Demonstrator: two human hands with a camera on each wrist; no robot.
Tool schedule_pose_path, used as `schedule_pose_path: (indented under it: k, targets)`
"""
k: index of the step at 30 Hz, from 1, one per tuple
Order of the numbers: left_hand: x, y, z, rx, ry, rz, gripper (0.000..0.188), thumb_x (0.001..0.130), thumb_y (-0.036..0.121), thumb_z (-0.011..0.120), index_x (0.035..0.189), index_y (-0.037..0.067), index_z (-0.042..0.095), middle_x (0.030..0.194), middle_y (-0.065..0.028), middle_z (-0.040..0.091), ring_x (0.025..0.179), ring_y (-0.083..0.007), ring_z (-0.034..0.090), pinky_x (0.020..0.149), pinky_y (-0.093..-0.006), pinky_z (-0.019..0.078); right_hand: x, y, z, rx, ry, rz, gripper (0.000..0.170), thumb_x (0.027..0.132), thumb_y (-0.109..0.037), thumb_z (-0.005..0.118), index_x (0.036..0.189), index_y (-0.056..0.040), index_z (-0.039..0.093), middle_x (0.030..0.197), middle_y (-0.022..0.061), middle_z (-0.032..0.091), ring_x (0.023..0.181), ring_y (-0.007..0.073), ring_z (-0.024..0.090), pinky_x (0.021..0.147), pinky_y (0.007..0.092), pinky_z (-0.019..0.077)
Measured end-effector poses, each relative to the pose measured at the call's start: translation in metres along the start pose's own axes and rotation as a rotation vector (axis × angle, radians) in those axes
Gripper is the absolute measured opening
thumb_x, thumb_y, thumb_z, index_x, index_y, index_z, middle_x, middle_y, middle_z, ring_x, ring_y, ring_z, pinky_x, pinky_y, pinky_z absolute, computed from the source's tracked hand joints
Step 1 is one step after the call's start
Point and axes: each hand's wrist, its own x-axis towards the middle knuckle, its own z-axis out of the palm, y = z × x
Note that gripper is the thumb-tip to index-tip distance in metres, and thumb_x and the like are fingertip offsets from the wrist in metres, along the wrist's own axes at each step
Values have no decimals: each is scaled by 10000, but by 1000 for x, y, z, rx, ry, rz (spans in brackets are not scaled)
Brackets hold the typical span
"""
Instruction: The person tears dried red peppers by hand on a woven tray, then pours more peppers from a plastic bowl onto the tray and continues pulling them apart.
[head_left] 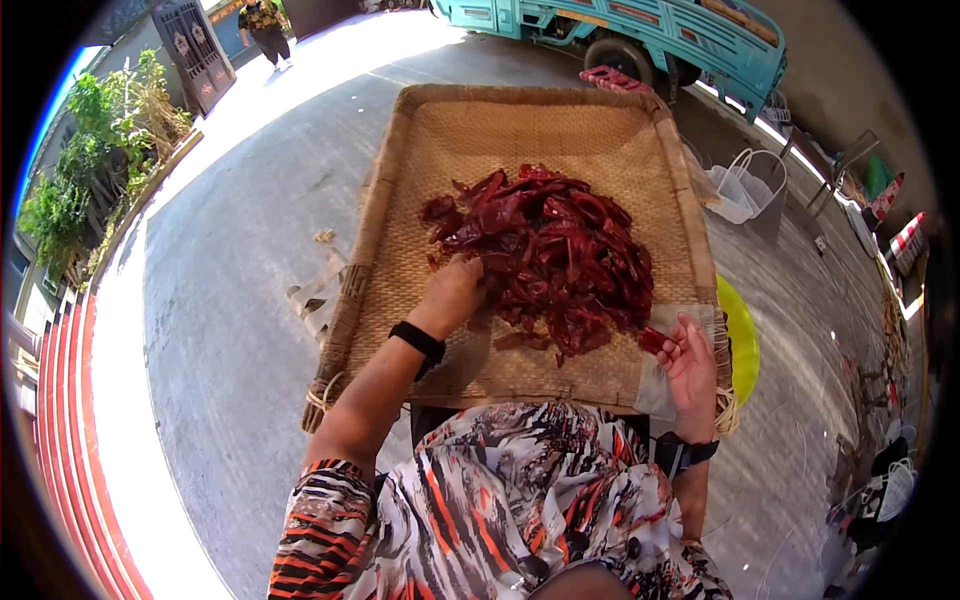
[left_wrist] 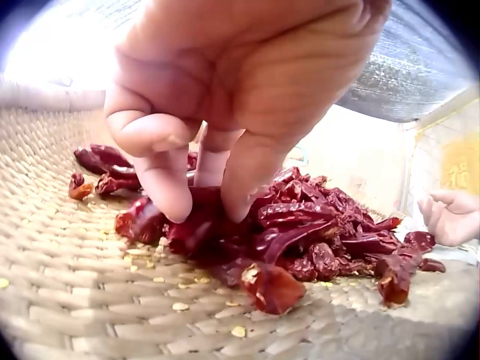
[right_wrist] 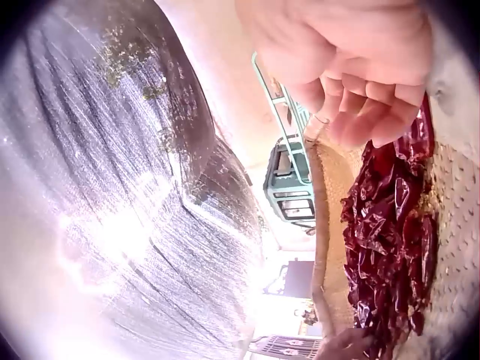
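Dark red dried peppers (head_left: 570,250) lie heaped on a woven tray (head_left: 400,240). At the heap's near left edge, the left hand (head_left: 450,298) points fingers down; in the left wrist view this hand (left_wrist: 247,82) pinches a dried pepper (left_wrist: 202,225) between thumb and fingers. By the tray's near right corner, the right hand (head_left: 690,370) is turned partly palm up and holds a red pepper piece (head_left: 654,340) at its fingertips. In the right wrist view its fingers (right_wrist: 375,124) are curled, partly hiding a pepper (right_wrist: 416,139) behind them.
A clear plastic sheet (head_left: 655,385) lies on the tray's near right corner, beside a yellow-green basin (head_left: 738,340). Beyond the tray stands a turquoise cart (head_left: 640,30). White bags (head_left: 745,190) are at the right, and a person (head_left: 267,32) is in the distance.
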Motion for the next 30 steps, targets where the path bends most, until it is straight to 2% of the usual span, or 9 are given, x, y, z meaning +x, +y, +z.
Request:
schedule_pose_path:
  k: [3, 6, 7, 11, 15, 19, 24, 28, 30]
  targets:
    - [-7, 28, -26, 1, 29, 68, 234, 813, 117, 701, 1030, 49, 644, 974, -161, 629, 914, -374, 625, 752, -456, 509, -1, 9, 18, -121, -117, 49, 288, 1011, -222, 572, 1242, -49, 572, 1015, 48, 649, 812, 113, 619, 723, 265, 523]
    - [-7, 39, -21, -319, 19, 274, 216, 834, 124, 700, 1025, 34, 658, 917, -165, 641, 847, -344, 647, 718, -432, 515, -7, 13, 42, -372, -252, 75, 297, 1005, -236, 591, 1239, -53, 571, 1030, 45, 651, 822, 103, 616, 733, 259, 513]
    - [-10, 52, -27, -452, -81, 225, 211, 881, 129, 693, 1055, 26, 631, 857, -124, 653, 770, -243, 659, 659, -375, 513, -8, 12, 49, -459, -317, 85, 301, 1005, -241, 593, 1238, -52, 570, 1038, 47, 652, 824, 102, 616, 736, 257, 511]
    - [-19, 93, -24, -998, -397, -38, 209, 963, 80, 618, 1156, 46, 545, 886, -25, 620, 727, -96, 616, 607, -258, 507, -13, 18, 70, -576, -481, 138, 352, 1002, -249, 605, 1278, -38, 549, 1066, 39, 643, 835, 102, 615, 733, 251, 497]
    - [-23, 109, -14, -1076, -526, -12, 322, 970, 70, 602, 1270, 69, 484, 915, -38, 620, 759, -106, 628, 630, -257, 520, -10, 30, 75, -606, -546, 109, 368, 1000, -240, 609, 1294, -29, 546, 1086, 30, 632, 851, 92, 600, 736, 260, 505]
    - [-30, 122, -14, -1067, -495, 57, 396, 980, 71, 584, 1358, 50, 469, 895, -37, 628, 733, -107, 635, 622, -260, 533, -10, 35, 74, -575, -487, 70, 348, 1003, -220, 596, 1293, -34, 550, 1092, 20, 632, 885, 94, 597, 757, 263, 514]
    - [-24, 117, -7, -974, -473, 23, 276, 998, 87, 558, 1266, 21, 558, 864, -40, 643, 734, -94, 637, 628, -260, 545, -8, 38, 64, -528, -390, 50, 304, 1012, -156, 547, 1296, -48, 541, 1124, 15, 621, 943, 98, 598, 773, 263, 522]
    - [-24, 113, -2, -983, -398, -69, 240, 1010, 110, 546, 1226, 15, 586, 871, -35, 649, 744, -90, 635, 641, -254, 540, -12, 32, 67, -452, -303, -13, 278, 1011, -140, 533, 1273, -47, 541, 1103, 14, 608, 923, 90, 586, 765, 265, 520]
    - [-22, 111, 0, -1004, -406, -27, 232, 1011, 131, 552, 1207, 13, 593, 873, -33, 649, 746, -88, 633, 646, -249, 532, -12, 28, 65, -465, -313, -7, 264, 1007, -141, 540, 1249, -37, 546, 1062, 8, 607, 893, 85, 577, 759, 259, 512]
